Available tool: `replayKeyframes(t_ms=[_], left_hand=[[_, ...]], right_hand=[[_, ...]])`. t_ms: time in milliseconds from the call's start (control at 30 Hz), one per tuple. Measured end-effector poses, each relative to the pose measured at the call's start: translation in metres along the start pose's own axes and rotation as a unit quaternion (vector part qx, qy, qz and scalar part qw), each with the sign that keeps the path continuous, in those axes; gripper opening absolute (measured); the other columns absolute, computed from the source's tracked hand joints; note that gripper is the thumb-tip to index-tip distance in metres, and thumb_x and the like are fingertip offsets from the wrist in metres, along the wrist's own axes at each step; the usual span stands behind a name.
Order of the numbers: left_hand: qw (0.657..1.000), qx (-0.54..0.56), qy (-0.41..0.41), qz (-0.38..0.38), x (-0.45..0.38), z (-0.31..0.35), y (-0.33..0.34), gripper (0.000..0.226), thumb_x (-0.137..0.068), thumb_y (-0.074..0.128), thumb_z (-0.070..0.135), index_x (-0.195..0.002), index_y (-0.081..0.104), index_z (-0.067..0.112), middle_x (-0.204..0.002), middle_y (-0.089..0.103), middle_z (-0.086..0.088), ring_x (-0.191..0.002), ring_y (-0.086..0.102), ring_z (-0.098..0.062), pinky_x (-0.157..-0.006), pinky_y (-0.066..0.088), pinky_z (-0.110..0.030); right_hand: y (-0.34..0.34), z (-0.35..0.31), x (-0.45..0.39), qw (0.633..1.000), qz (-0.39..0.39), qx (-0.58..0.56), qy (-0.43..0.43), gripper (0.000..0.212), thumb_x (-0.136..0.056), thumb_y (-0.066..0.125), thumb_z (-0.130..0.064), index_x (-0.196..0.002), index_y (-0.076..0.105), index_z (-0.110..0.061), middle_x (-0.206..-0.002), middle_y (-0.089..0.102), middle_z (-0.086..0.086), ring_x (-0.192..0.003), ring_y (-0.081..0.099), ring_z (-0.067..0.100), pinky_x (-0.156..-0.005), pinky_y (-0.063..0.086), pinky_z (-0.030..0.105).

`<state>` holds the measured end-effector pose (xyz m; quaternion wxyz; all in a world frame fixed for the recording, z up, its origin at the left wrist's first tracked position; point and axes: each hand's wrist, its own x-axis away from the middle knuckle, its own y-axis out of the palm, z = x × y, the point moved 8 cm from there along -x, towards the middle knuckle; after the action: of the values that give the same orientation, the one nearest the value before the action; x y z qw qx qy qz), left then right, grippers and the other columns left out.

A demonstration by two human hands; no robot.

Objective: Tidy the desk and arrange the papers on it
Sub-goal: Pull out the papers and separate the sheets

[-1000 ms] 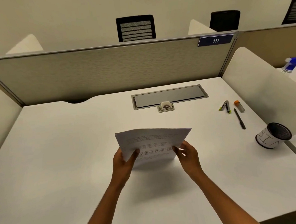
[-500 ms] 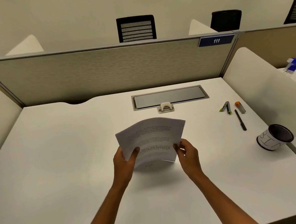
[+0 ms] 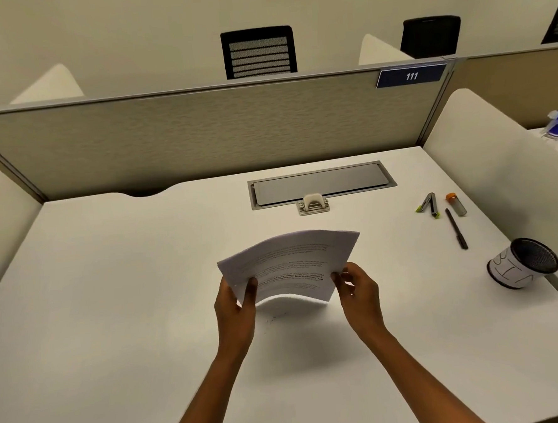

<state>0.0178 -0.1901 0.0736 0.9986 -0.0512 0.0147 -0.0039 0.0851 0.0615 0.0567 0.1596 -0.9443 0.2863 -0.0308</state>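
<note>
A stack of printed white papers [image 3: 290,263] is held above the middle of the white desk [image 3: 112,287], bowed upward in an arch. My left hand [image 3: 236,304] pinches its lower left corner. My right hand [image 3: 357,291] touches the lower right corner with loosely curled fingers. The sheets' near edge is lifted off the desk and casts a shadow below.
On the right lie two green-tipped markers [image 3: 429,204], an orange-capped tube [image 3: 456,204] and a black pen [image 3: 456,229]. A mesh pen cup [image 3: 522,266] lies tipped over near the right divider. A grey cable hatch [image 3: 322,187] and a small hole punch [image 3: 313,204] sit at the back.
The papers have tipped back from nearly upright and now bow upward in an arch. Both hands stayed at the lower corners and rose slightly.
</note>
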Motion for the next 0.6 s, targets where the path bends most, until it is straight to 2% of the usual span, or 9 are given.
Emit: replayKeyframes(t_ms=[100,200,333,433,533,600], left_hand=[[1.0,0.002,-0.011,-0.007,-0.001,0.0,0.0,0.042,-0.088,0.068,0.02,-0.123,0.048,0.03,-0.114,0.061,0.017,-0.107,0.059,-0.003,-0.084,0.052,-0.019],[1.0,0.001,-0.015,-0.013,-0.003,-0.005,0.0,0.047,-0.085,0.072,0.021,-0.125,0.048,0.027,-0.114,0.062,0.018,-0.108,0.06,-0.005,-0.087,0.051,-0.021],[0.999,-0.012,-0.026,-0.013,-0.006,-0.011,0.005,0.035,-0.093,0.061,0.02,-0.127,0.053,0.021,-0.116,0.064,0.003,-0.109,0.061,-0.014,-0.088,0.056,-0.032],[1.0,-0.014,-0.012,-0.006,-0.004,-0.004,0.006,0.03,-0.097,0.054,0.019,-0.127,0.054,0.017,-0.113,0.065,0.001,-0.106,0.063,-0.017,-0.081,0.058,-0.025],[1.0,-0.01,-0.011,0.004,-0.002,0.001,0.005,0.037,-0.095,0.057,0.018,-0.131,0.05,0.017,-0.114,0.063,0.002,-0.106,0.062,-0.015,-0.081,0.057,-0.022],[1.0,-0.012,-0.017,0.007,-0.002,0.001,0.004,0.045,-0.091,0.063,0.016,-0.133,0.046,0.02,-0.115,0.061,0.006,-0.107,0.059,-0.012,-0.081,0.055,-0.019]], right_hand=[[0.001,0.003,-0.001,1.0,-0.01,-0.003,0.003,0.023,-0.093,0.059,-0.009,-0.115,0.06,-0.017,-0.108,0.067,-0.002,-0.098,0.063,0.011,-0.076,0.051,0.01],[0.004,0.003,-0.001,1.0,-0.011,-0.012,-0.003,0.028,-0.093,0.06,-0.012,-0.12,0.056,-0.019,-0.115,0.065,-0.005,-0.102,0.06,0.015,-0.085,0.05,0.019],[0.008,-0.005,-0.002,1.0,-0.014,0.005,-0.01,0.017,-0.095,0.057,-0.014,-0.11,0.057,-0.022,-0.106,0.066,-0.005,-0.095,0.063,0.013,-0.074,0.05,0.01],[0.01,-0.013,-0.001,0.998,-0.01,0.034,-0.043,0.013,-0.096,0.054,-0.012,-0.1,0.057,-0.025,-0.095,0.065,-0.009,-0.086,0.063,0.008,-0.066,0.048,0.005],[0.008,-0.015,0.0,0.998,-0.001,0.037,-0.055,0.014,-0.096,0.053,-0.012,-0.1,0.056,-0.026,-0.095,0.064,-0.01,-0.086,0.062,0.003,-0.067,0.047,0.003],[0.007,-0.01,0.001,0.999,-0.001,0.03,-0.042,0.015,-0.096,0.055,-0.012,-0.105,0.056,-0.024,-0.097,0.063,-0.009,-0.087,0.062,0.005,-0.067,0.047,0.002]])
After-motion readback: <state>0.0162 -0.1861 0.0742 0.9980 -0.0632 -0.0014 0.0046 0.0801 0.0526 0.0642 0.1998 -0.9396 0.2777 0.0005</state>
